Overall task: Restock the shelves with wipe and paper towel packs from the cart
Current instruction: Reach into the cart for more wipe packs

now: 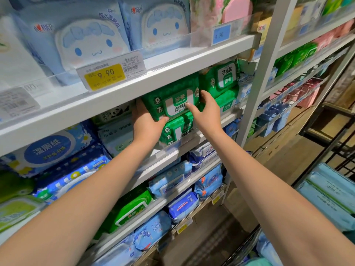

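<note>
Store shelves (182, 56) packed with wipes. Both hands on 1 green wipe pack (172, 96), stacked on a 2nd pack (176, 129): my left hand (145, 121) grips its lower left corner, my right hand (208, 110) pinches its right edge.

Wipe pack (171, 98): atop lower pack (176, 129), on middle shelf (172, 149); neighbouring packs (219, 77) right; cart packs (330, 191) near right, apparently stacked.

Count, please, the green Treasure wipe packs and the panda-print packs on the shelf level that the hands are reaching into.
Green Treasure wipe packs: 4
Panda-print pack: 1
Total: 5
</note>
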